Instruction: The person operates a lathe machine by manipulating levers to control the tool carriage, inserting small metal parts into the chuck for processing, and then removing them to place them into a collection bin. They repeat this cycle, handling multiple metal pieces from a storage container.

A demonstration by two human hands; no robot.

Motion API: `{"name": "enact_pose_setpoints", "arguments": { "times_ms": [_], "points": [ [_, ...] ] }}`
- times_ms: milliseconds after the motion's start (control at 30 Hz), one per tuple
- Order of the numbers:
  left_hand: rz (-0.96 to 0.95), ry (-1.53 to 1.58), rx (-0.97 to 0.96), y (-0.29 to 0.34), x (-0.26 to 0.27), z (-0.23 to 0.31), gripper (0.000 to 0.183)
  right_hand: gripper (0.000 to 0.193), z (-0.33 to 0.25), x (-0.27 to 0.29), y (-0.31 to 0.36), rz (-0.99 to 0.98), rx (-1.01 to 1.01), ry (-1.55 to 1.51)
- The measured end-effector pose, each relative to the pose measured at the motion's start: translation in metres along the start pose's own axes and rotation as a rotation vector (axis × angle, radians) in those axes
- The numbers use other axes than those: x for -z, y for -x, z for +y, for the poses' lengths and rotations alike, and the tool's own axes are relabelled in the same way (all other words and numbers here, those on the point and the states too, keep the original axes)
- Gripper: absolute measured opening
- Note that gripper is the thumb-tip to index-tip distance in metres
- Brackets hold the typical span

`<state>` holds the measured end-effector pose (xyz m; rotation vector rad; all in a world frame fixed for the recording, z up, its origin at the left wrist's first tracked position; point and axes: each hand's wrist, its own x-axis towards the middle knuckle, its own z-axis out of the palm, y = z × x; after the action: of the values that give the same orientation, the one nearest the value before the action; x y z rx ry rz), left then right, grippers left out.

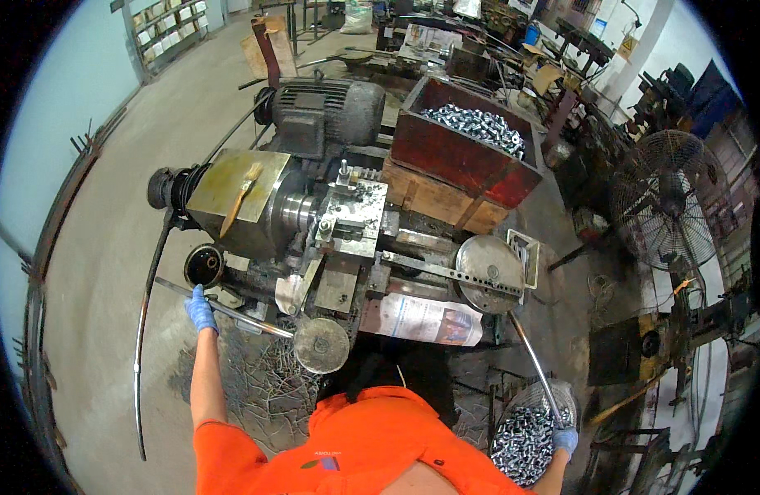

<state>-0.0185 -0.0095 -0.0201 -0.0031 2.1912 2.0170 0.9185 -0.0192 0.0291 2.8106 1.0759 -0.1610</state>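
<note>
By the left hand (201, 313), reached well forward, one slanted bar (252, 322) near the left of two discs (321, 346) is touched; its fingers being partly hidden, how closed that grip is cannot be told. One long lever's (535, 360) lower end is enclosed by the lowered right hand (564, 441), near one partly covered basket (568, 398).

orange short-sleeved shirt (363, 429) with a small multicoloured chest emblem (329, 464); light-blue left glove (201, 313) and matching right glove (564, 442).
</note>
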Motion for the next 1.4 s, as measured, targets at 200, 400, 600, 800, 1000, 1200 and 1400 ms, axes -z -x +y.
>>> {"name": "enact_pose_setpoints", "arguments": {
  "times_ms": [200,400,600,800,1000,1200,1400],
  "points": [
    [-0.049,0.009,-0.017,0.007,-0.003,0.008,0.025,0.039,0.005,-0.008,0.0,0.071,0.025,0.02],
    [-0.039,0.028,-0.009,0.017,-0.005,0.02,0.023,0.038,0.01,-0.016,-0.005,0.086,0.073,0.055],
    [-0.07,0.072,0.046,0.008,-0.002,0.013,0.03,0.041,0.009,-0.013,-0.001,0.09,0.07,0.066],
    [-0.056,0.028,0.014,0.015,-0.004,0.017,0.03,0.044,0.009,-0.007,0.011,0.122,0.146,0.073],
    [-0.062,0.026,0.018,0.018,-0.003,0.02,0.032,0.03,-0.003,-0.002,0.022,0.193,0.09,0.007],
    [-0.026,0.008,0.009,0.009,-0.003,0.013,0.03,0.032,-0.002,-0.003,0.02,0.123,-0.004,-0.014],
    [-0.056,0.028,0.013,0.007,0.002,0.009,0.032,0.033,-0.004,0.001,0.023,0.098,0.031,-0.028]
  ]
}}
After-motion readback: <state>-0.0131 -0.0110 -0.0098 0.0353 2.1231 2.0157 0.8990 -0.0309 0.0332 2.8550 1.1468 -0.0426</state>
